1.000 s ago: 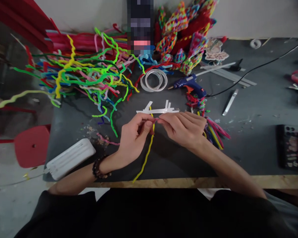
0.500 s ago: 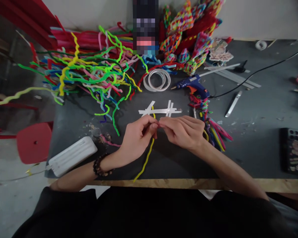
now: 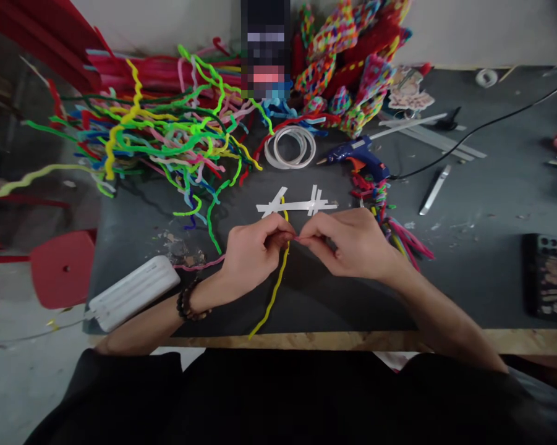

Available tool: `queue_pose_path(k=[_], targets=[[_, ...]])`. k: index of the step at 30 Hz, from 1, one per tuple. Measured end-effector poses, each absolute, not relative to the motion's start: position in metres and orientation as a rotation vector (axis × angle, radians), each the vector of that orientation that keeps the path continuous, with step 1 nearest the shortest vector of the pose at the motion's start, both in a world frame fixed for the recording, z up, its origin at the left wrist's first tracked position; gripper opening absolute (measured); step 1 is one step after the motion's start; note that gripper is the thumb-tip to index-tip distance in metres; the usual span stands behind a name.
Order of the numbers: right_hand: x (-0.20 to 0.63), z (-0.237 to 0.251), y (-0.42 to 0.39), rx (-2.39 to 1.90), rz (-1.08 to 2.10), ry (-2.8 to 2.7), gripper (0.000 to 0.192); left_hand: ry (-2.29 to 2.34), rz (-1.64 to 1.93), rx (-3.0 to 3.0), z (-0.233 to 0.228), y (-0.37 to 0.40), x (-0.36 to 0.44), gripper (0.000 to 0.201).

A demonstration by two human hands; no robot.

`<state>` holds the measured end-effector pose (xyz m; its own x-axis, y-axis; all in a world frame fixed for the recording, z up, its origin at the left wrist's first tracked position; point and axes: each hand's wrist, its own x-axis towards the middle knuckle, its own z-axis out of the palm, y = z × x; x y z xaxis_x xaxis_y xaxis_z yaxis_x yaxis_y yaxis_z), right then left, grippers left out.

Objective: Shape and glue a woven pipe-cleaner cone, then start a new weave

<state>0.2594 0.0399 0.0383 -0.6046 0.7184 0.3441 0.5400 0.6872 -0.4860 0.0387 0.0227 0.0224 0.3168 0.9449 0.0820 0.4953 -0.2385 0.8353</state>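
My left hand (image 3: 255,250) and my right hand (image 3: 347,241) meet tip to tip over the dark table. Both are closed in a pinch on a pink pipe cleaner (image 3: 199,267), whose long tail runs out to the left behind my left wrist. Only a short pink bit shows between the fingertips. Under my left fingers passes a wavy yellow pipe cleaner (image 3: 274,290), lying toward the table's front edge. Its far end reaches strips of white tape (image 3: 297,206) stuck crosswise on the table just beyond my hands.
Tangled colourful pipe cleaners (image 3: 167,136) fill the back left. Beyond the tape lie white rings (image 3: 290,148) and a blue glue gun (image 3: 361,154) with its black cord. Tweezers (image 3: 434,190) and a phone (image 3: 549,275) are on the right, a white power bank (image 3: 136,290) on the left.
My hands have drawn slightly apart, showing more pink between the fingertips. The right hand has turned a little, and the pink tail has shifted left. The whole view has moved slightly.
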Motion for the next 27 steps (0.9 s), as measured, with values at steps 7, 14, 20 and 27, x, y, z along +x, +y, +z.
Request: queue_pose_path(k=[7,14,20,27], targets=[[0.260,0.032,0.045,-1.100,0.967,-2.006,0.006,1.272,0.870,1.817,0.023,0.011,0.043,0.009],[0.262,0.024,0.046,-1.044,1.093,-1.912,0.010,1.245,0.814,1.821,0.028,0.014,0.041,0.013],[0.263,0.018,0.049,-1.181,0.964,-1.798,0.016,1.165,0.624,1.479,0.023,0.027,0.038,0.038],[0.254,-0.001,0.049,-0.976,1.336,-1.558,0.037,1.030,0.643,1.080,0.015,0.033,0.040,0.032]])
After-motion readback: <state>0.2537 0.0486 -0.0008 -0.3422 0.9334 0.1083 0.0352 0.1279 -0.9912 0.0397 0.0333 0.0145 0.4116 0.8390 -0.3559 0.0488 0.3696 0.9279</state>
